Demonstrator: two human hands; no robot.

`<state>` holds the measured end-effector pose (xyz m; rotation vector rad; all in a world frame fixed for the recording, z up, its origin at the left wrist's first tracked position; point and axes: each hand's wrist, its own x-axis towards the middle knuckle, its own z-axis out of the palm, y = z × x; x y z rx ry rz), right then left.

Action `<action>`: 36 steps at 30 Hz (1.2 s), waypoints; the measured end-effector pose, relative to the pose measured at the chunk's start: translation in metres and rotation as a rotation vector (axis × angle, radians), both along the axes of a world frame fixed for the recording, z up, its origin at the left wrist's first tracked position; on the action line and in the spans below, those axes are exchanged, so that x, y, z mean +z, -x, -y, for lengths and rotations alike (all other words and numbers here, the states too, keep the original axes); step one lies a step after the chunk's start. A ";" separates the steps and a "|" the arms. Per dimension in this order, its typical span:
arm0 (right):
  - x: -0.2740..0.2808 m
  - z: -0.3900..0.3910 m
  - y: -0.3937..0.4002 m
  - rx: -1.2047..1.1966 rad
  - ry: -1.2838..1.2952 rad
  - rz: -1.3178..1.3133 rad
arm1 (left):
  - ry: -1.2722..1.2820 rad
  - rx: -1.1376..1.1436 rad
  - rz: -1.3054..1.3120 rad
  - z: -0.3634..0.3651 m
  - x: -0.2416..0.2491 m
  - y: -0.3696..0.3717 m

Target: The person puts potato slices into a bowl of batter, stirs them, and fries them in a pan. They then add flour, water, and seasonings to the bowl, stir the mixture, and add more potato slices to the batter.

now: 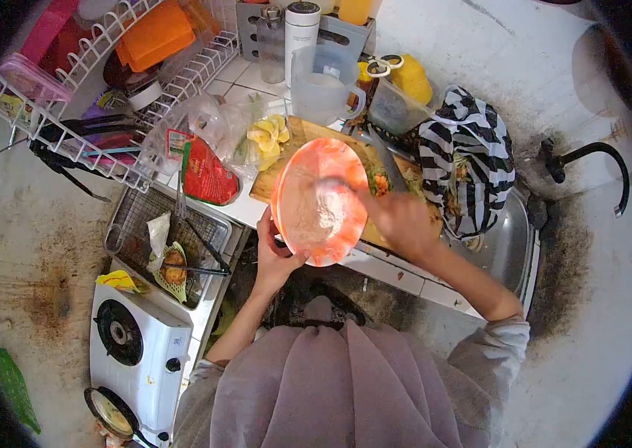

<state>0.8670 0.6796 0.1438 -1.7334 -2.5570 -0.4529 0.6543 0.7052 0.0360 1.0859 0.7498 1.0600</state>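
Bowl (321, 201): tilted, rim gripped by my left hand (277, 250). Spoon (331, 183): closed in my right hand (399, 220), handle running leftward from it into the flour (314, 216).

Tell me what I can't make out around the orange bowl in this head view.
- Utensil in the right hand: motion-blurred inside the orange bowl; type unclear.
- Left hand grip: fingers hidden behind the bowl's rim.
- Cutting board: mostly covered by the bowl.
- Sink: contents hidden by the striped cloth.

Bowl (321, 201) over cutting board (308, 134); stove (140, 347) left, sink (510, 239) right
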 end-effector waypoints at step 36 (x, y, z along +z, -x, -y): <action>-0.021 -0.015 -0.013 0.139 -0.172 -0.091 | 0.389 0.033 0.323 0.018 -0.003 -0.009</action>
